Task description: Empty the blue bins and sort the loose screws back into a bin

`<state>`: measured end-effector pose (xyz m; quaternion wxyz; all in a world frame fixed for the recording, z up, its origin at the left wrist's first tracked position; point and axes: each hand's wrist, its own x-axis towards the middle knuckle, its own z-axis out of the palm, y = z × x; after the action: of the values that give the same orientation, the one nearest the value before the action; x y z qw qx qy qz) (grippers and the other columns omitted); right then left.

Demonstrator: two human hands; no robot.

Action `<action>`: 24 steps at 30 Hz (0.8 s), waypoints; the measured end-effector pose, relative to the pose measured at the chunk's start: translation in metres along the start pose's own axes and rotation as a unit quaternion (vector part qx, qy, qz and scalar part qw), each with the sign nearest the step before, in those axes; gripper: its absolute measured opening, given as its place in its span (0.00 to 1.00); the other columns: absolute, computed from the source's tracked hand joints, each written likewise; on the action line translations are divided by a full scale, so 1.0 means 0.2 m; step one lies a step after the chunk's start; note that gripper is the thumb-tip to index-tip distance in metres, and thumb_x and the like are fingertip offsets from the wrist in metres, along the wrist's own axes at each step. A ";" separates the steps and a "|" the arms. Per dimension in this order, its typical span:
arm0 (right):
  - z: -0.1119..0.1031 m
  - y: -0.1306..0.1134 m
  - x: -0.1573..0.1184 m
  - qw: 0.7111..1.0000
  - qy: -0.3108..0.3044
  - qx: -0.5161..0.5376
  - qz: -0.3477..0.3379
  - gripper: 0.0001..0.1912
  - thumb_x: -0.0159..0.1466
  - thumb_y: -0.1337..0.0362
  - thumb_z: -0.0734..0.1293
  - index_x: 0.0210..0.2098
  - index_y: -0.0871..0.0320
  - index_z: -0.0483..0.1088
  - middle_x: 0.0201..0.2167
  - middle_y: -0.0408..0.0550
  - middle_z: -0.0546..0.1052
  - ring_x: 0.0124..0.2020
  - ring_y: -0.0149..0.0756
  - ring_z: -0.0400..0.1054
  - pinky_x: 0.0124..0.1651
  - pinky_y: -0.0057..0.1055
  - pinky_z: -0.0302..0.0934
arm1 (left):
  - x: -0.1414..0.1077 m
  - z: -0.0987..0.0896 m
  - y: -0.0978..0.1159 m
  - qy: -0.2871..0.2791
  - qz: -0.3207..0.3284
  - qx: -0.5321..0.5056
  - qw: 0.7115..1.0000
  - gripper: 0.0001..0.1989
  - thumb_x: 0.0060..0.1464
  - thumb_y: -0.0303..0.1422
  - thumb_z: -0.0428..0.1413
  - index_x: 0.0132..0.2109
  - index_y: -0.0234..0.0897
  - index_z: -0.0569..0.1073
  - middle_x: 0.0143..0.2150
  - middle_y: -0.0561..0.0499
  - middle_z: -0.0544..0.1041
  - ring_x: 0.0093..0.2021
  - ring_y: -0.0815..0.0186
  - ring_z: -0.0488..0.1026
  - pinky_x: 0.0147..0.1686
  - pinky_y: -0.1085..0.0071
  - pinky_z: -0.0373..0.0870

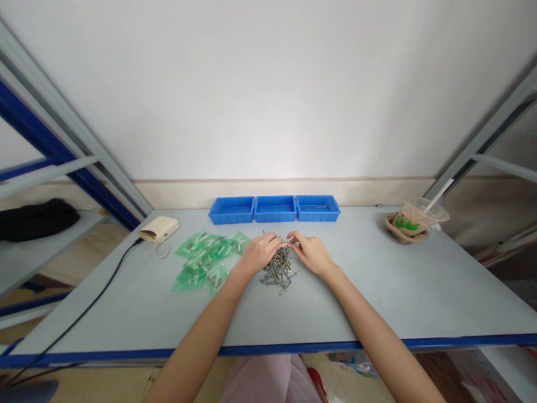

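Note:
Over a heap of small metal pins point(280, 267), silver and brass-coloured, my two hands meet at the fingertips. My left hand point(260, 253) is closed, its fingers curled together at the heap's left side. From the right, my right hand point(314, 254) pinches with thumb and forefinger. A small shiny metal part point(286, 244) shows between the two sets of fingertips; its exact shape is too small to tell. Several loose pins lie spread toward the front of the heap. Left of my left hand lie several green plastic bags point(205, 258) with metal pieces inside.
Three blue bins stand in a row at the back; the right bin point(319, 216) holds a few thin pieces. A cream-coloured device point(159, 228) with a black cable point(90, 305) is at left. A plastic cup point(413, 215) with a straw sits in a cardboard holder point(400, 235) at right.

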<state>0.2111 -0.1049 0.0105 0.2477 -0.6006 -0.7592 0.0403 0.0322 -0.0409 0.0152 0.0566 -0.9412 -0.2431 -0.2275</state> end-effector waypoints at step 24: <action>0.01 0.00 -0.01 0.997 0.066 0.003 -0.035 0.12 0.67 0.60 0.55 0.41 0.55 0.68 0.34 0.44 0.76 0.32 0.31 0.69 0.34 0.25 0.55 | 0.00 0.02 0.00 0.015 -0.061 -0.091 0.994 0.16 0.62 0.35 0.42 0.35 0.35 0.72 0.31 0.50 0.76 0.33 0.68 0.73 0.34 0.73 0.65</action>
<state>0.2103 -0.1059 0.0093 0.3004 -0.5742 -0.7616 -0.0054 0.0335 -0.0400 0.0124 -0.0400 -0.9223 -0.2779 -0.2656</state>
